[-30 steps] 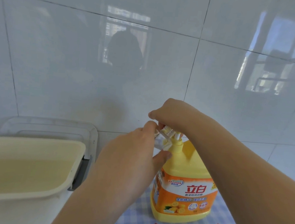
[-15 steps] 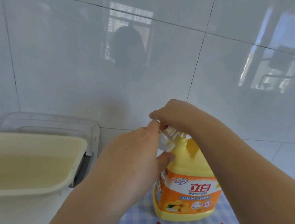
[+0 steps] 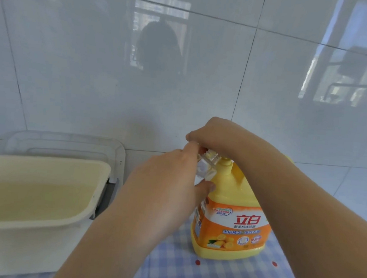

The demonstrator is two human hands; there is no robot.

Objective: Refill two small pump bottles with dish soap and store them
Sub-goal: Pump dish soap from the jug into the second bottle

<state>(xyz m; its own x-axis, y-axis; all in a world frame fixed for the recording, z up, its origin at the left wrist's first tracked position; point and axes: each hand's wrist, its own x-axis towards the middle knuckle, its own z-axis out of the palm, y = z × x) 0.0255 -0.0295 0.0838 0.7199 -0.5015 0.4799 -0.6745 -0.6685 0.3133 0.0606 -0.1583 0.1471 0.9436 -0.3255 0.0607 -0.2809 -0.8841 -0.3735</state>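
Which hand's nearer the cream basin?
Left. The left hand, holding the small clear bottle, is right of the cream basin; the right hand is farther right, curled over the pump of the soap jug.

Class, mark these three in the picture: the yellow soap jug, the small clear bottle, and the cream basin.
yellow soap jug (image 3: 232, 229), head view, on its orange label
small clear bottle (image 3: 205, 169), head view, on its clear body
cream basin (image 3: 42, 171), head view, on its back inner wall above the liquid

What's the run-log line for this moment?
phase: refill | left hand: holds small clear bottle | right hand: atop soap jug, above bottle
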